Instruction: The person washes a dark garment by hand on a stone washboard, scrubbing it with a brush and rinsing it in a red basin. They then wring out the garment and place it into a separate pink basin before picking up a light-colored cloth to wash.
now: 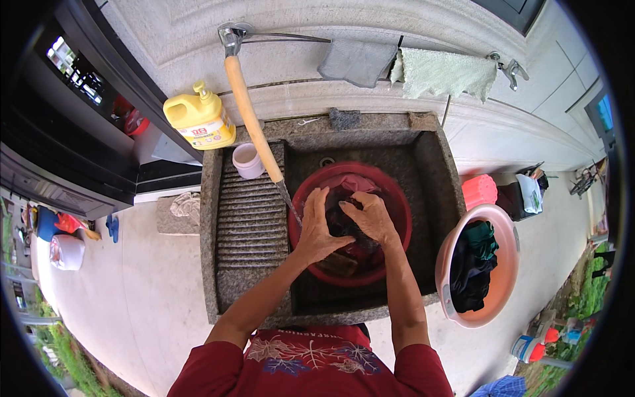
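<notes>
A red plastic basin [402, 210] stands in the stone sink, with wet laundry in it: a dark garment [338, 215] and reddish cloth [349, 183]. My left hand [317, 231] is at the basin's left side, open, its fingers stretched out and the thumb spread toward the dark garment. Opposite it, my right hand [372, 218] curls its fingers on the dark garment; the fingertips are partly hidden. Water runs from a tan hose [251, 119] on the tap [231, 38] and comes down beside my left hand.
The stone sink [210, 264] has a ribbed washboard [254, 221] at left, with a pale cup [248, 161] on it. A yellow pump bottle [198, 119] stands at the back left corner. To the right, a pink basin [504, 264] holds dark clothes. Cloths [444, 71] hang behind.
</notes>
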{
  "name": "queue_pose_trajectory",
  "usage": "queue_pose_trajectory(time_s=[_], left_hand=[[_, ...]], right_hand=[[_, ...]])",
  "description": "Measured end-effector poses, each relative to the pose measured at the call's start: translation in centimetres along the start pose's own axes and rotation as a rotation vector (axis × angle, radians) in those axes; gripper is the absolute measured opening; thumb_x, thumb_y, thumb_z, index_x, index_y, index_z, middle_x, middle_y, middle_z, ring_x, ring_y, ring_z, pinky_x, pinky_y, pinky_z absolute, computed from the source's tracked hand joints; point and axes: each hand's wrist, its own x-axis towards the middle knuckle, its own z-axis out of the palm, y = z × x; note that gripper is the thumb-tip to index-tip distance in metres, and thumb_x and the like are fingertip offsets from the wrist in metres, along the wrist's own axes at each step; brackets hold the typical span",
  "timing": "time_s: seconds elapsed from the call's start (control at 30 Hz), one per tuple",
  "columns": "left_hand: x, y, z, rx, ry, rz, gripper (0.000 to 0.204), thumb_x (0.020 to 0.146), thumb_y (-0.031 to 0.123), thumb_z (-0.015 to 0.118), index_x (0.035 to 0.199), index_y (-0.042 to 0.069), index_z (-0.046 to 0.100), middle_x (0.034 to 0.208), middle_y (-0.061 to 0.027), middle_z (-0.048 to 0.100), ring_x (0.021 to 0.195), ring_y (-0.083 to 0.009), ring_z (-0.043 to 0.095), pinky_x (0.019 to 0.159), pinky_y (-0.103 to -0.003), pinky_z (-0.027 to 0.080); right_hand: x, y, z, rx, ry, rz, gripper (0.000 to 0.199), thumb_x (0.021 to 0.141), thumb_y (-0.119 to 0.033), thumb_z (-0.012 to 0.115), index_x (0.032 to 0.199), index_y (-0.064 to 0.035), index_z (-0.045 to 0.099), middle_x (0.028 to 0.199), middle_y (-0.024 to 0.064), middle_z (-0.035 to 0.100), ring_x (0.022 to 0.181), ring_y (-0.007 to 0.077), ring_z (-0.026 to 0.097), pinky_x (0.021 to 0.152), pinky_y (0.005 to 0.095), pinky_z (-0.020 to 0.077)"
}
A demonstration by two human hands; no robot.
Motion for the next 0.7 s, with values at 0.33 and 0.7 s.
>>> queue_pose_trajectory(time_s=[0.33,0.7], left_hand=[[2.6,0.8,-1.2,-0.806,-0.244,-0.277,0.023,0.072,-0.002,0.059,0.094,0.004,0.058,0.086,0.0012,0.061,0.076,-0.0062,0.057,0.070,-0.023,0.046],[1.4,3.1,-6.3,-1.518,-0.060,-0.486,0.045,0.065,-0.007,0.045,0.108,0.003,0.052,0.100,-0.0092,0.061,0.094,-0.0224,0.061,0.089,-0.036,0.049]], right_hand=[[-2.1,5.1,-0.4,0.951,-0.144,-0.038,0.057,0.066,-0.015,0.052,0.122,-0.0027,0.050,0.120,0.0076,0.054,0.103,0.0171,0.048,0.096,0.0313,0.0361],[-4.4,12.5,3.6,0.869,-0.207,0.288,0.047,0.068,0.002,0.074,0.111,-0.0026,0.054,0.101,0.0057,0.063,0.090,0.0177,0.062,0.082,0.0295,0.0519]])
